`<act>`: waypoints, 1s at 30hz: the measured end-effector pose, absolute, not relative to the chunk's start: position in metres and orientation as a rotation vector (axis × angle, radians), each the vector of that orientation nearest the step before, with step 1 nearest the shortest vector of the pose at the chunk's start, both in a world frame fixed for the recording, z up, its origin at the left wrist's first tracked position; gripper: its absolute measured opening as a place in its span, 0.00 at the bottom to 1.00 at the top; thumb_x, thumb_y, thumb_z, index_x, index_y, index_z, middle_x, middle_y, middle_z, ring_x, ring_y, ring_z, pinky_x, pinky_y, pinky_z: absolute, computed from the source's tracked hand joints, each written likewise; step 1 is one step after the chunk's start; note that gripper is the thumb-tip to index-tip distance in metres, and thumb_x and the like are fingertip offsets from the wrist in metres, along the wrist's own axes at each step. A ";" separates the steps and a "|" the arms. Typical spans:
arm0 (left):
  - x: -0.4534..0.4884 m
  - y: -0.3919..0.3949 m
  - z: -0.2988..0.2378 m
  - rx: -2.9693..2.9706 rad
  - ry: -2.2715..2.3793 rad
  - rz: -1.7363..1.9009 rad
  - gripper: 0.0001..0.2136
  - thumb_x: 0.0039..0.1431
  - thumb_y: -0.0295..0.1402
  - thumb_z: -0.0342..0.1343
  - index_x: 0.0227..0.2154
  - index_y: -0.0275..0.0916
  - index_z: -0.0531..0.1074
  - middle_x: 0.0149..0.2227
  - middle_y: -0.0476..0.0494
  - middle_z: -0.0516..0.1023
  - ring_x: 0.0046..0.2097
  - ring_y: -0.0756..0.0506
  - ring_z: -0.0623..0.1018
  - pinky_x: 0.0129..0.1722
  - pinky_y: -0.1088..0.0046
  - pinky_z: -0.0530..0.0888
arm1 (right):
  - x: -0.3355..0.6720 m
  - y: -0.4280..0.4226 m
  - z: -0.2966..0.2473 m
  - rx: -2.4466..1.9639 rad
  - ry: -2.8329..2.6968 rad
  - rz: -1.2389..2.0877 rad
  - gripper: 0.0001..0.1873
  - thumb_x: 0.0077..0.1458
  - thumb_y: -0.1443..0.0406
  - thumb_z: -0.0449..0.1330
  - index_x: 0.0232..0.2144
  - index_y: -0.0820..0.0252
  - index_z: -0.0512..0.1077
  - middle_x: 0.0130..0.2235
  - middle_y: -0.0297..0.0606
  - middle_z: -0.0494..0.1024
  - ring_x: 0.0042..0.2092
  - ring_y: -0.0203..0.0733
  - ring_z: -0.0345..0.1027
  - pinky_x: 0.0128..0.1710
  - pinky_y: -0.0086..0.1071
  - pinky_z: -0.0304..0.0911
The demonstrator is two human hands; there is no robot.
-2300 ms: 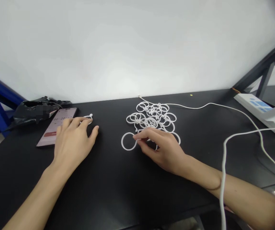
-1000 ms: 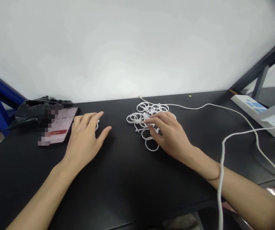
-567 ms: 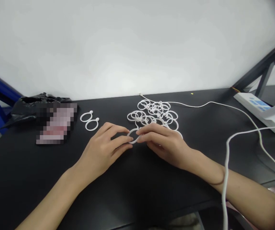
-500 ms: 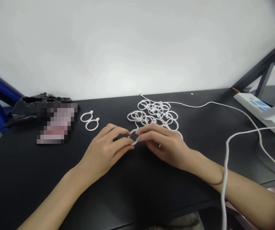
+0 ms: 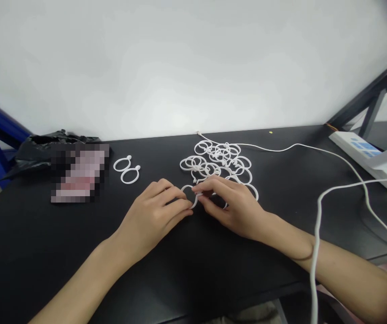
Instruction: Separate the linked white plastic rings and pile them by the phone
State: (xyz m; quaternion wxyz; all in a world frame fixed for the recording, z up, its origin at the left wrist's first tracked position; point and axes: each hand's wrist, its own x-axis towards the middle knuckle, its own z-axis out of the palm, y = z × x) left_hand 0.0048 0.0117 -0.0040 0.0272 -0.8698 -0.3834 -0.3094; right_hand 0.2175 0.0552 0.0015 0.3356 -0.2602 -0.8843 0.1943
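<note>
Between my two hands is a white curtain ring (image 5: 187,186), low over the black tabletop. My left hand (image 5: 158,204) is closed on its left and near side, fingers partly covering it. My right hand (image 5: 231,202) pinches the ring's right side between thumb and fingers; a small white part shows at the fingertips, mostly hidden. Behind my right hand lies a loose pile of several white rings (image 5: 210,169), tangled and overlapping, some hidden by the hand. Off to the left, two rings (image 5: 130,182) with small knobs lie side by side, touching.
A blurred pinkish packet (image 5: 82,173) lies at the left before a crumpled black plastic bag (image 5: 34,153). White power strips (image 5: 358,148) sit at the right. A white cable (image 5: 319,216) hangs across my right forearm. The pale wall (image 5: 180,67) rises behind the table.
Both hands have shifted slightly, and the ring between them has tilted and turned toward my right fingertips. My right thumb now shows more clearly. The pile and the two separate rings stay put.
</note>
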 end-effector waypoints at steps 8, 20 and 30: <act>0.006 0.011 -0.004 -2.709 -1.186 -1.005 0.04 0.64 0.28 0.56 0.34 0.39 0.75 0.35 0.47 0.79 0.38 0.48 0.71 0.39 0.68 0.72 | 0.218 0.054 0.008 -0.649 -2.293 0.553 0.04 0.58 0.70 0.57 0.35 0.59 0.71 0.31 0.32 0.75 0.31 0.32 0.69 0.31 0.25 0.66; -0.027 0.019 -0.005 -2.293 -1.547 -0.639 0.06 0.66 0.35 0.52 0.35 0.42 0.73 0.35 0.45 0.78 0.38 0.41 0.71 0.38 0.60 0.68 | 0.223 0.073 0.002 -0.966 -2.338 0.081 0.13 0.61 0.63 0.59 0.48 0.59 0.71 0.43 0.44 0.75 0.45 0.47 0.68 0.45 0.42 0.66; -0.059 0.021 -0.005 -2.047 -1.798 -0.367 0.11 0.67 0.38 0.47 0.43 0.42 0.72 0.38 0.43 0.76 0.43 0.35 0.71 0.36 0.58 0.65 | 0.226 0.082 -0.003 -1.204 -2.384 -0.166 0.06 0.58 0.66 0.57 0.35 0.62 0.74 0.39 0.45 0.73 0.40 0.47 0.63 0.42 0.42 0.62</act>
